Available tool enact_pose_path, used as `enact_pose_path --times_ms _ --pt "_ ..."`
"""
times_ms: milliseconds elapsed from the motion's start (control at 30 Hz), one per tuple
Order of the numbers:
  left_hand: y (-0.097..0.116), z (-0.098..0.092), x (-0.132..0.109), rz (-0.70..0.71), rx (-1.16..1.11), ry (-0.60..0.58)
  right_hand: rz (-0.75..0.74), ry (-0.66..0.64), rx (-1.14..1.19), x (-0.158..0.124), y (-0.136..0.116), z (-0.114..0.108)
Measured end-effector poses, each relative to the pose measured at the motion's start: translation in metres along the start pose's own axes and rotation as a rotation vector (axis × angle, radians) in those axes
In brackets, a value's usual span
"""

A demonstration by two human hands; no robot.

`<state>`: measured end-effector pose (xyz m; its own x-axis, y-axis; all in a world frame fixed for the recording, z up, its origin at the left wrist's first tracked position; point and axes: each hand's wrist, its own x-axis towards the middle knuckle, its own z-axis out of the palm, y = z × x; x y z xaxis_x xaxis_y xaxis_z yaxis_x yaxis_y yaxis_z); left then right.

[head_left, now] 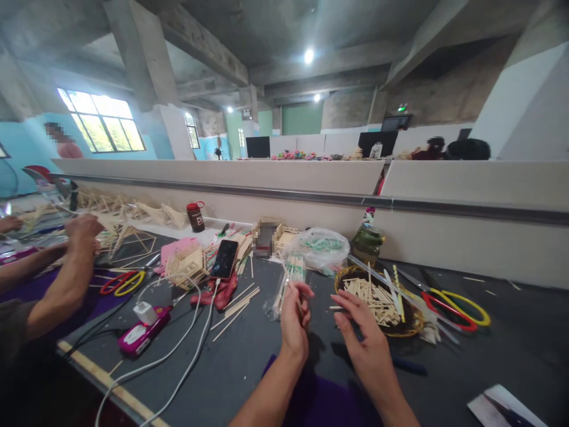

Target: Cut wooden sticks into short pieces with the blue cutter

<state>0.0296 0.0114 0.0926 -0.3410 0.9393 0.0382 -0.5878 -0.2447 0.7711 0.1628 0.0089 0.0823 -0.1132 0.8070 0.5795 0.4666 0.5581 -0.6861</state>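
Note:
My left hand (295, 323) is raised over the dark table with its fingers curled inward; whatever they hold, if anything, is hidden. Just behind it lies a clear plastic pack of wooden sticks (296, 267). To its right, my right hand (365, 341) has its fingers apart and nothing visible in them. Beyond those fingers stands a round wicker basket (418, 323) full of short wooden sticks (373, 296). A gap separates my two hands. Purple cloth (324, 403) lies beneath my forearms.
Scissors with red and yellow handles (462, 308) lie right of the basket. A jar (368, 242) and plastic bag (322, 246) stand behind. At left are a phone (223, 259), white cables, a purple power strip (144, 332) and loose sticks (235, 308). A co-worker's arm (66, 284) works beside stick frames.

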Motion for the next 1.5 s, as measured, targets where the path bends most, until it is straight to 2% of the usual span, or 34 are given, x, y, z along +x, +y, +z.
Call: enact_pose_path --times_ms 167,300,500,700,833,1000,1267,1500 --pt "-0.025 -0.016 0.003 -0.090 0.191 -0.202 0.035 -0.034 0.003 0.009 0.008 -0.012" --pt "-0.032 -0.024 0.007 -0.129 0.203 -0.403 0.101 -0.126 -0.009 0.009 0.012 -0.002" --pt "-0.031 -0.023 0.001 -0.205 0.316 -0.551 0.143 -0.181 0.008 0.012 0.011 0.012" --pt "-0.028 -0.037 0.014 -0.227 0.362 -0.567 0.165 -0.180 0.046 0.012 0.011 0.012" --pt "-0.032 -0.045 0.021 -0.144 0.537 -0.581 0.189 -0.217 0.085 0.010 0.015 0.014" --pt "-0.037 -0.047 0.021 -0.087 0.601 -0.594 0.204 -0.226 0.134 0.008 0.018 0.013" --pt "-0.041 -0.046 0.020 -0.096 0.581 -0.589 0.218 -0.203 0.161 0.002 0.023 0.012" --pt "-0.043 -0.046 0.020 -0.238 0.404 -0.492 0.215 -0.165 0.153 0.002 0.021 0.016"
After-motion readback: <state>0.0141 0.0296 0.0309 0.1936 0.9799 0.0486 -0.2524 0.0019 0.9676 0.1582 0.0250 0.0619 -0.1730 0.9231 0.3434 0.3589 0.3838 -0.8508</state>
